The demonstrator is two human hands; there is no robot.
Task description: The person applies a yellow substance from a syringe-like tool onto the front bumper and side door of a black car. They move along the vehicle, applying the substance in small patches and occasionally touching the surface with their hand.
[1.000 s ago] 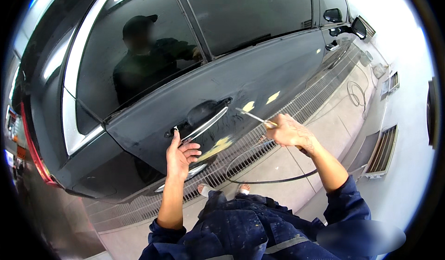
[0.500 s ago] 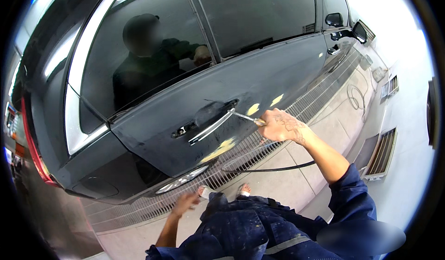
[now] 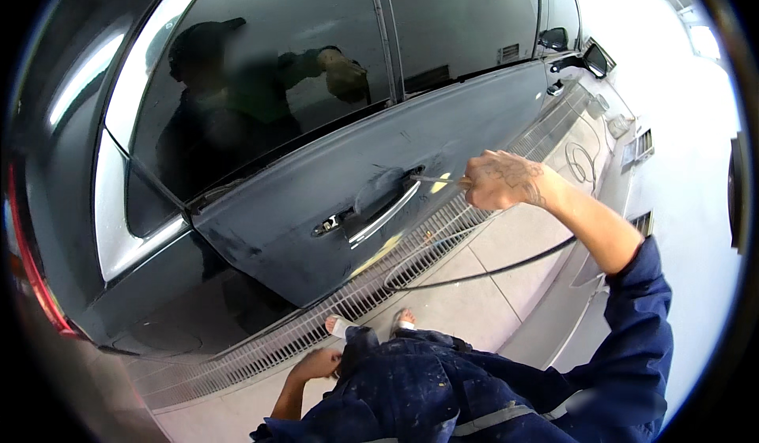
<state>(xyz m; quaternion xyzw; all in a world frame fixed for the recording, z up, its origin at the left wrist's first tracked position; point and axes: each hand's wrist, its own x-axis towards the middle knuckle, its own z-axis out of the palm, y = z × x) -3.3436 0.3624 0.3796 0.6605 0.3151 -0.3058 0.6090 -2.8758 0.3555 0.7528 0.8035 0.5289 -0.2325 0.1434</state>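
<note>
My right hand (image 3: 506,180) is closed around the handle of a screwdriver (image 3: 436,180). Its thin shaft reaches left to the dark opening at the front end of the door handle recess on a grey car door (image 3: 285,229). Below the shaft, a door handle with a chrome strip (image 3: 385,218) sits at an angle, its rear end standing away from the door. A second opening (image 3: 332,222) with a bit of metal in it lies behind the recess. Beside my left thigh, my left hand (image 3: 319,363) hangs with curled fingers, nothing seen in it.
Dark side windows (image 3: 261,87) above the door mirror a person. A floor grate (image 3: 261,364) runs along the car, and a black hose (image 3: 490,273) crosses the tiles. Yellowish patches mark the lower door. Buckets (image 3: 617,127) stand ahead, near a white wall with vents.
My right hand has moved right and slightly up, and the screwdriver tip is now at the front opening. The left hand has drawn in to my thigh, fingers more curled. The view has shifted.
</note>
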